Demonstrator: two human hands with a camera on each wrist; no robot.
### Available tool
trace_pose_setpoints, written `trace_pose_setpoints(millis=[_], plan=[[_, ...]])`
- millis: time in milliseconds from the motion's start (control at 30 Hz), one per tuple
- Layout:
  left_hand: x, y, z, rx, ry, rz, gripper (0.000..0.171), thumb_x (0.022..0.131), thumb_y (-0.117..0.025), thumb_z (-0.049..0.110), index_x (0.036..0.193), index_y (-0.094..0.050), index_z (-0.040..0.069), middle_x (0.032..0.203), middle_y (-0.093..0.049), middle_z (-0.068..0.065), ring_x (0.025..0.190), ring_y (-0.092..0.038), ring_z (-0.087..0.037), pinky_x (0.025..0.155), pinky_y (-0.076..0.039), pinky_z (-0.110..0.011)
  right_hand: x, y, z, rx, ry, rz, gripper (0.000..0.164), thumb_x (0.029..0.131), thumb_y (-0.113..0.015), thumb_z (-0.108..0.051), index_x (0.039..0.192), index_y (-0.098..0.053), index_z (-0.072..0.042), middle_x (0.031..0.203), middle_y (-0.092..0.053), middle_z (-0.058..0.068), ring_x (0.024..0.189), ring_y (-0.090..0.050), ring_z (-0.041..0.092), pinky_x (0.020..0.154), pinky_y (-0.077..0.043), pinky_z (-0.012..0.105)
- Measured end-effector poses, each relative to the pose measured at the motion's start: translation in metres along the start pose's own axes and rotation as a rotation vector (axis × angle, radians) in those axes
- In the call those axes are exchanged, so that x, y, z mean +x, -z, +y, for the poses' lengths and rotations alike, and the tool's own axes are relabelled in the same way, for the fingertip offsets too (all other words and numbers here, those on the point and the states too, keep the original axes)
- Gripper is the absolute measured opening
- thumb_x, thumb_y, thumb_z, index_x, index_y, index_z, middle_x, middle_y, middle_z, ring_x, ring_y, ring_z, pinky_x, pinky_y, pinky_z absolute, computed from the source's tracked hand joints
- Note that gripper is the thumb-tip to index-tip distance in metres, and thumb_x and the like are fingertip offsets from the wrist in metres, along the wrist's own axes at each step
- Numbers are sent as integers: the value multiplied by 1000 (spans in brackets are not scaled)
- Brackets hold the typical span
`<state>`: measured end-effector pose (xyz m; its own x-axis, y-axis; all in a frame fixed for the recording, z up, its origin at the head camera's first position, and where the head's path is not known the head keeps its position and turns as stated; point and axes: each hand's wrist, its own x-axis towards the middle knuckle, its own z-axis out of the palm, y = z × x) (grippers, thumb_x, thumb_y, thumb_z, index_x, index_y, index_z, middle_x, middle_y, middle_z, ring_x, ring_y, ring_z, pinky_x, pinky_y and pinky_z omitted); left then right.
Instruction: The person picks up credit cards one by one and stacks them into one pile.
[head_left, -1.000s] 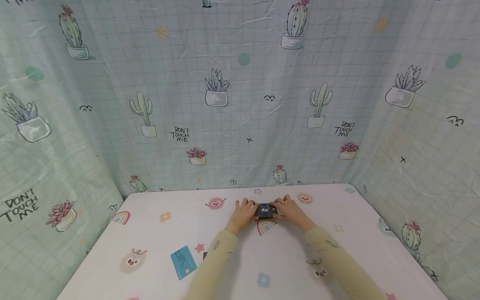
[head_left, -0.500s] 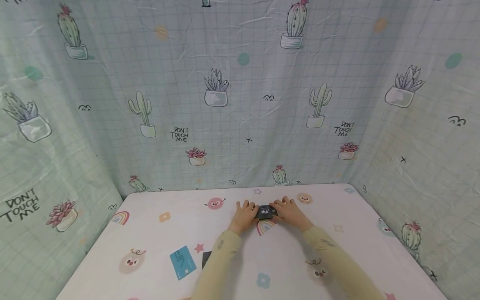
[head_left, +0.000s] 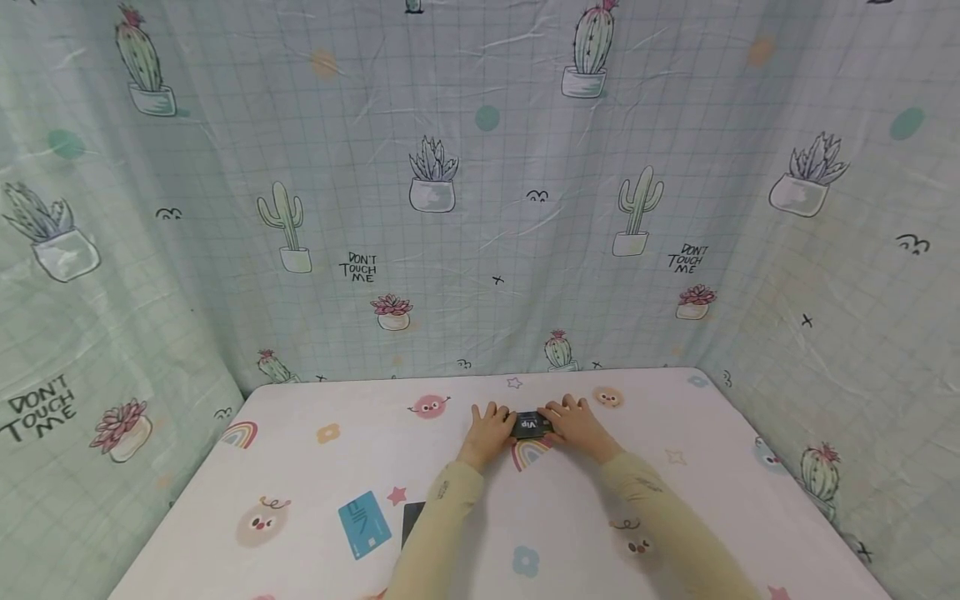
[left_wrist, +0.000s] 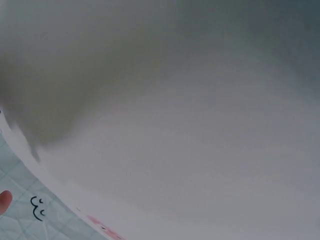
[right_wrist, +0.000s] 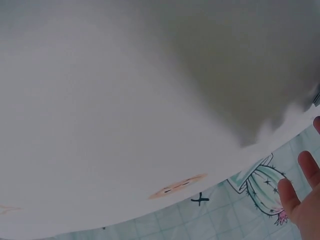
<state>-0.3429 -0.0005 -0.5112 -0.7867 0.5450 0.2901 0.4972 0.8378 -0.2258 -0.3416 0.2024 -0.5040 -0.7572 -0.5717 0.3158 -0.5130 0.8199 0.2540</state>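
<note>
A black card (head_left: pixel 531 425) with "Vip" printed on it lies near the back of the table, between my two hands. My left hand (head_left: pixel 487 435) pinches its left edge with thumb and fingers. At its right edge, my right hand (head_left: pixel 581 427) does the same, outer fingers raised. The left wrist view catches just one fingertip (left_wrist: pixel 4 201) at its left border. Several raised fingers (right_wrist: pixel 306 172) of the right hand show in the right wrist view, with a dark edge of the card (right_wrist: pixel 317 96) above them.
A blue card (head_left: pixel 364 525) lies on the white patterned table (head_left: pixel 315 475) at the front left. Beside it a dark flat item (head_left: pixel 411 518) is partly hidden by my left sleeve (head_left: pixel 442 517). A cactus-print curtain (head_left: pixel 480 308) surrounds the back and sides.
Both hands stay at the black card, which has shifted very slightly toward me. My left forearm has moved a little right, so more of the dark flat item shows.
</note>
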Motion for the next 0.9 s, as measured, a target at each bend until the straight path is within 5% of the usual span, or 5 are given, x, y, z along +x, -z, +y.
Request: trace_pose_setpoints(millis=[367,667,900], plan=[[8,-28,-2,24,-22,70,48,81,-52,49,119,-53,19,110,-57,1,105,-46,-21,87,-38,-56,-1,0,-2,-5,1,-8,44,78,-63,-35,115,-56,-12,104,-59,4,88,-48,26,67,-40,41],[1,-2,2,22,18,-14,46,80,-55,44,118,-55,19,111,-59,-2,107,-48,-22,90,-39,-52,1,0,-3,19,-39,-74,44,81,-60,-35,119,-54,-12,110,-58,3,91,-47,24,71,-41,41],[0,-1,2,-4,10,-37,43,80,-52,45,115,-57,20,110,-59,-2,107,-48,-23,91,-38,-54,-1,-3,-3,47,-57,-105,44,84,-57,-37,120,-53,-13,111,-57,3,92,-46,23,73,-41,42]])
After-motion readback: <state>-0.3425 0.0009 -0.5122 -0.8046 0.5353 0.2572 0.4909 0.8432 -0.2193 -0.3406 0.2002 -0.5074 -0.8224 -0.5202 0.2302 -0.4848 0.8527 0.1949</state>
